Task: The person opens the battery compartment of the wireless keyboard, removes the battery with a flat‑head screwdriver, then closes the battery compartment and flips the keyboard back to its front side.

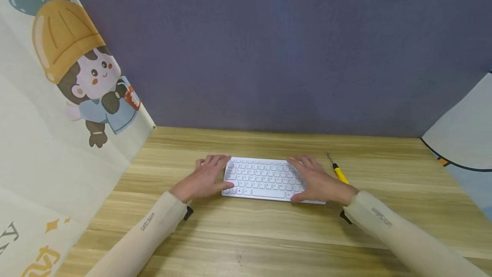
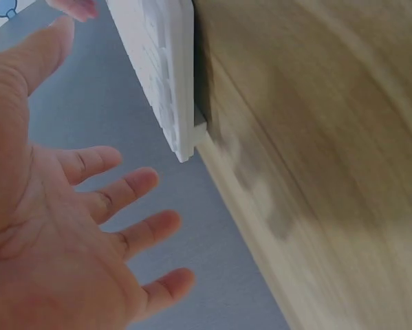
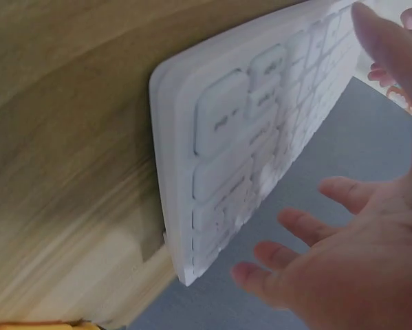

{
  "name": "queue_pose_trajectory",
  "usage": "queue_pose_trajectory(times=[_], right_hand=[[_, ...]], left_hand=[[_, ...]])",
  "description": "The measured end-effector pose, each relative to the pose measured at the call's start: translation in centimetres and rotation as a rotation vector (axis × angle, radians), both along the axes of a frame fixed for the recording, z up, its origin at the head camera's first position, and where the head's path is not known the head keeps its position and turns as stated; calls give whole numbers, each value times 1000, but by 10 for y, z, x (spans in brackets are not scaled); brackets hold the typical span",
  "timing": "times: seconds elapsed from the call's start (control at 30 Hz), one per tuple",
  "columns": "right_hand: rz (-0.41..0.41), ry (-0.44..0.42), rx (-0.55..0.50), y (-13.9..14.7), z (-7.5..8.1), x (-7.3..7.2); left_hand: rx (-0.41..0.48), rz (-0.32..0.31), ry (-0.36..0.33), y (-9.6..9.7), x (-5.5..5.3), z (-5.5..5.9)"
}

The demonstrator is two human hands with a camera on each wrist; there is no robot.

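Observation:
A white keyboard (image 1: 265,178) lies flat on the wooden table, its rear edge propped a little off the surface in the left wrist view. At its left end is my left hand (image 1: 205,178), fingers spread and thumb over the lower left corner. Over the right end hovers my right hand (image 1: 317,181), its fingers apart and covering some of the keys. Both wrist views show open palms with nothing in them: the left hand (image 2: 68,227) beside the keyboard's edge (image 2: 171,82), the right hand (image 3: 357,240) above the keys (image 3: 226,165).
A screwdriver (image 1: 340,174) with a yellow and black handle lies right of the keyboard, partly behind my right wrist. The wooden table (image 1: 246,234) meets a dark panel (image 1: 269,54) at the back. A wall with a cartoon figure (image 1: 96,72) borders the left side.

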State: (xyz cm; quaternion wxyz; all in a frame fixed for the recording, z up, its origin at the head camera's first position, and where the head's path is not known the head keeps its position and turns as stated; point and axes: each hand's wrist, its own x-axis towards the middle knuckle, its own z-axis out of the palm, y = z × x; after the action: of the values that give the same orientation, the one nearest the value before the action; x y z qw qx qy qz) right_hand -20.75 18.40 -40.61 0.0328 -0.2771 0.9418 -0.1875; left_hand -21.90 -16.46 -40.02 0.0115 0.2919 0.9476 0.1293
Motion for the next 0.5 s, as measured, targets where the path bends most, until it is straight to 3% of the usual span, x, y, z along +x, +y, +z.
queue_pose_trajectory(times=[0.33,0.5], right_hand=[[45,-43,6,-10,-5,-8],[25,-82,33,-17,-4,-9]], left_hand=[[12,-13,-77,-3,-7,-8],[8,-5,-126,-7,-10,-11]])
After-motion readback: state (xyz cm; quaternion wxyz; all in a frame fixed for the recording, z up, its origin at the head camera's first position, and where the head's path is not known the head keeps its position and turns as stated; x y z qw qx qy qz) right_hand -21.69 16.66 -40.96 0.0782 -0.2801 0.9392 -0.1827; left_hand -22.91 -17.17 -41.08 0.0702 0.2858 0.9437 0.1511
